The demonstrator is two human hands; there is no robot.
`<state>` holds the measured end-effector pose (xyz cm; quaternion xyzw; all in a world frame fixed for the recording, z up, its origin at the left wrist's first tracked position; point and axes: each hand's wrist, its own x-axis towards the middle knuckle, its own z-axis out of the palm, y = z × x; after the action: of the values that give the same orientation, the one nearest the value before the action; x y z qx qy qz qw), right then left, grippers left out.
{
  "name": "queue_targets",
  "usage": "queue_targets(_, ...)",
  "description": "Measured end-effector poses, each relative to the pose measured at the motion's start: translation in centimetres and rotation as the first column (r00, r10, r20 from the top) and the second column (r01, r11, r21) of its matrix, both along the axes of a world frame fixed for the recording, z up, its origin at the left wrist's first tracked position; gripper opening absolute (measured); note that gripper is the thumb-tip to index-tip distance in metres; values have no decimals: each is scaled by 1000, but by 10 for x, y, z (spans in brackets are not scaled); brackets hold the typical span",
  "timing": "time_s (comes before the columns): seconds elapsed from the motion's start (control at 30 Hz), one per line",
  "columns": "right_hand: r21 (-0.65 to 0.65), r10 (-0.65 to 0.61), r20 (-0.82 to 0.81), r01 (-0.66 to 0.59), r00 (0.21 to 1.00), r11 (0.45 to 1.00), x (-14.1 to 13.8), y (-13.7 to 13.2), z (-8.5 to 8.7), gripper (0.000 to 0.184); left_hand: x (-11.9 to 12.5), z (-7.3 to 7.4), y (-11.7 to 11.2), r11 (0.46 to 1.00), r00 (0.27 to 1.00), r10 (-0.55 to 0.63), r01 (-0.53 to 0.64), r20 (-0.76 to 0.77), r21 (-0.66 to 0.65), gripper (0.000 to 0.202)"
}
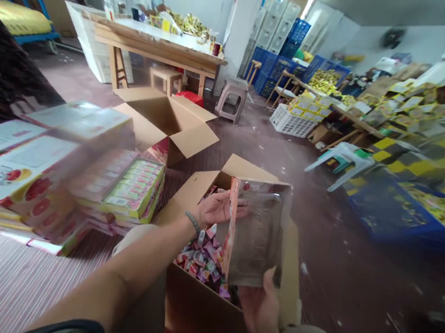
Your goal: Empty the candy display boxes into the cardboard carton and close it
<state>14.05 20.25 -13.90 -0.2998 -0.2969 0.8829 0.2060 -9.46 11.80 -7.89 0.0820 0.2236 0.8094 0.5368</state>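
Observation:
Upright over a cardboard carton (199,185) stands a shallow box with a clear plastic front (258,236) and printed side edges. My right hand (260,306) grips its lower edge, thumb on the front and fingers underneath. At its left edge is my left hand (217,209), palm up with the fingers stretched out; the fingertips pass behind the edge and show faintly through the plastic. I cannot tell how firmly they touch it. Below both hands, many small pink and purple wrapped packets (205,256) lie loose in the carton, which stands between my knees.
Left of me are stacked printed fruit boxes (14,173) and trays of packets (135,183). An open carton (167,116) stands ahead. Two people sit at a wooden table (160,45). To the right are a white stool (345,160) and a blue crate (399,210). A person's dark patterned clothing (8,59) is at far left.

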Motion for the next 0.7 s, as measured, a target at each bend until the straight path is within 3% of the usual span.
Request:
queue_targets(0.17,77,110,-90,-103,990,992,5,-3,-11,52,-1,1,4,999,995,-14,11,98,34,25)
queue_targets(0.37,20,158,-48,-157,986,987,8,2,-10,52,8,15,9,993,994,23,-36,106,114,47)
queue_targets(0.57,-31,-31,39,33,999,999,5,-1,-4,56,13,22,15,988,975,146,-134,166,-82,36)
queue_targets(0.7,-4,-2,20,2,1000,1000,4,-2,3,50,22,16,18,983,975,160,-142,155,-121,28)
